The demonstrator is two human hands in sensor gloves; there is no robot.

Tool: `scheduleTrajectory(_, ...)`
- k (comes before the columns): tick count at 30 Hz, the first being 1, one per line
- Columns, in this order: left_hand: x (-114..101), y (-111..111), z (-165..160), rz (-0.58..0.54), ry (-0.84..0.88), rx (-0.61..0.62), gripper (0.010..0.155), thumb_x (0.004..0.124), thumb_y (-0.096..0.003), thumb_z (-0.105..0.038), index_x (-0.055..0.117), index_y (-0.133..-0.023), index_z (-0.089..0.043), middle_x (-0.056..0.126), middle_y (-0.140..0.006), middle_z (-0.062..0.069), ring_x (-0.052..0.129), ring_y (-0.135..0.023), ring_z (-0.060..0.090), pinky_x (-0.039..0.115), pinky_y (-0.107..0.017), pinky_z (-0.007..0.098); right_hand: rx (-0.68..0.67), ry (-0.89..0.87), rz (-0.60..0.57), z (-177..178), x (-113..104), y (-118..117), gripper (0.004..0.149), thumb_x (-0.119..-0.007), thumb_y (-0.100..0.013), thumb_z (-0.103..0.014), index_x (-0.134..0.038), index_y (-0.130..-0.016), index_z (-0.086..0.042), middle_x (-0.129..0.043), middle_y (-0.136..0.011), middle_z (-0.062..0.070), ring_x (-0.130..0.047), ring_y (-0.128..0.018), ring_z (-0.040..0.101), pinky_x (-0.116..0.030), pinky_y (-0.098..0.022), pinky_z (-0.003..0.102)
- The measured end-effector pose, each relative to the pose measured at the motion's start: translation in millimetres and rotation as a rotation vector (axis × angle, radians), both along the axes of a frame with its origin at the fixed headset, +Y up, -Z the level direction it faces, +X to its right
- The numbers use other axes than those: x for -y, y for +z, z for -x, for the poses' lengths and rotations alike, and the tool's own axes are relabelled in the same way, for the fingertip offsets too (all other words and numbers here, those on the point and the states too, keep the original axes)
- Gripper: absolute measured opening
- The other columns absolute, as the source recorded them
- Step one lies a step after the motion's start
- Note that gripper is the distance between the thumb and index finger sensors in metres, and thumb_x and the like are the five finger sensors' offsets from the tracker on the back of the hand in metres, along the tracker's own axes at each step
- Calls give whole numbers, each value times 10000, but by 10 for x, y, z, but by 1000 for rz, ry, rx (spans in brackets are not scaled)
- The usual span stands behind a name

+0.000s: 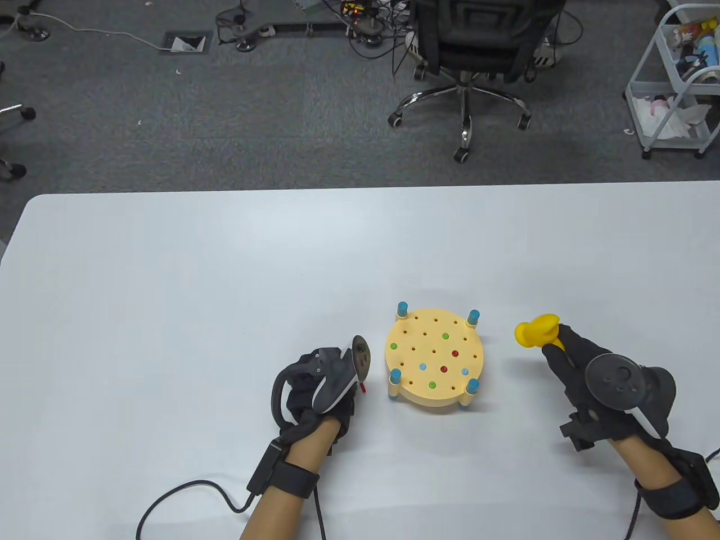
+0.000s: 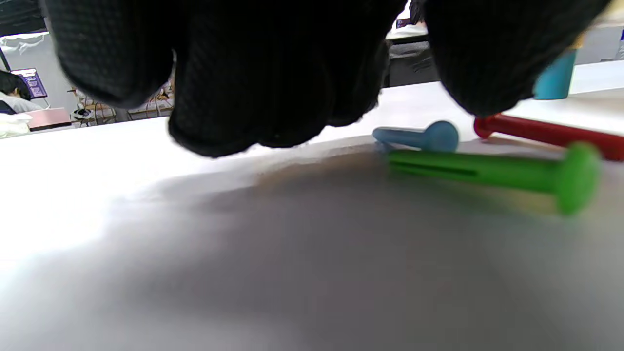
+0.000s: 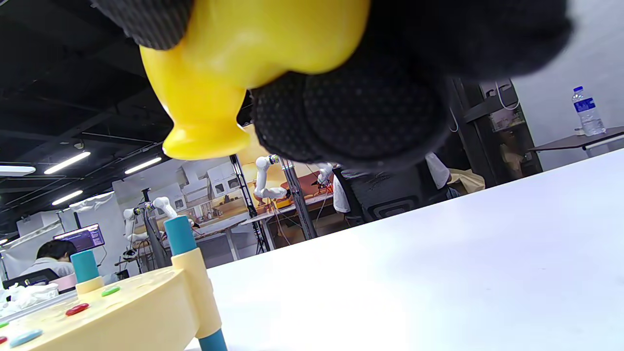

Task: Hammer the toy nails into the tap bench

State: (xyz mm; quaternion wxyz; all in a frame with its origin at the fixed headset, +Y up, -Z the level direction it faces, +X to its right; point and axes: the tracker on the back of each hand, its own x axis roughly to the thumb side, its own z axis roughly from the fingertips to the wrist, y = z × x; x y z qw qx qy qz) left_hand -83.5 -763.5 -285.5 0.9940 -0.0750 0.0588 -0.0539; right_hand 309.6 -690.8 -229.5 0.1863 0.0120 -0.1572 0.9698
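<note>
The round yellow tap bench point(image 1: 434, 360) stands on blue legs mid-table, with green, red and blue nails set in its top. It also shows in the right wrist view point(image 3: 122, 312). My left hand point(image 1: 326, 388) rests just left of the bench, fingers point(image 2: 253, 73) curled over three loose nails on the table: blue point(image 2: 419, 137), green point(image 2: 492, 173) and red point(image 2: 546, 134). It grips none of them. My right hand point(image 1: 596, 382) holds the yellow toy hammer point(image 1: 537, 331) right of the bench, its head point(image 3: 234, 63) raised off the table.
The white table point(image 1: 197, 292) extends far to the left and back. A bench leg point(image 2: 555, 78) stands just behind the loose nails. An office chair point(image 1: 467, 50) and a white cart point(image 1: 675, 84) stand on the floor beyond the far edge.
</note>
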Motion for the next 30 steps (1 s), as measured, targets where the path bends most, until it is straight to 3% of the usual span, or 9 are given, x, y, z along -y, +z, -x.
scheduleTrajectory(4,64,-18,28,66,27,-17,497,853,-348,-460,859,-774,-203,953,-672,141,956,-500,273,755,-479,565,-2,-8,-3,0,4,2,672,-566,-445,-543,-782,-918,-118,-993,-569,63,-1011,-323,225,-850,-258,326)
scheduleTrajectory(12,92,-50,-6,55,19,-34,425,851,-379,-361,865,-754,-163,935,-621,174,943,-452,284,747,-481,572,-19,5,6,40,57,6,672,-564,-446,-544,-783,-918,-119,-993,-568,62,-1012,-323,225,-851,-259,324)
scheduleTrajectory(18,87,-100,67,70,40,-17,428,720,-385,-379,791,-758,-181,922,-635,156,930,-473,257,740,-500,561,-28,-3,16,41,72,-2,671,-564,-445,-545,-783,-917,-122,-993,-568,60,-1012,-323,225,-851,-260,325)
scheduleTrajectory(21,-73,-106,231,29,154,-73,397,662,-393,-358,733,-754,-210,931,-671,150,967,-475,223,799,-385,468,-28,-15,26,35,76,-16,671,-564,-445,-545,-782,-918,-122,-993,-570,61,-1011,-325,224,-852,-261,325)
scheduleTrajectory(25,-418,-63,316,-82,406,-68,398,712,-392,-325,719,-772,-205,924,-667,162,999,-333,144,846,-278,389,-28,-17,33,39,89,-31,672,-564,-444,-547,-783,-917,-123,-993,-568,61,-1012,-324,224,-852,-261,325)
scheduleTrajectory(28,-648,4,210,-207,528,31,402,738,-398,-320,740,-792,-241,910,-660,170,959,-316,129,834,-307,401,-31,-14,39,45,107,-39,671,-564,-444,-546,-784,-917,-122,-993,-569,61,-1012,-324,224,-852,-262,326)
scheduleTrajectory(30,-796,35,35,-230,542,133,409,750,-408,-310,761,-814,-259,915,-656,160,957,-319,130,832,-319,408,-33,-10,47,47,123,-45,671,-564,-444,-547,-784,-916,-123,-994,-568,60,-1012,-324,223,-852,-262,325)
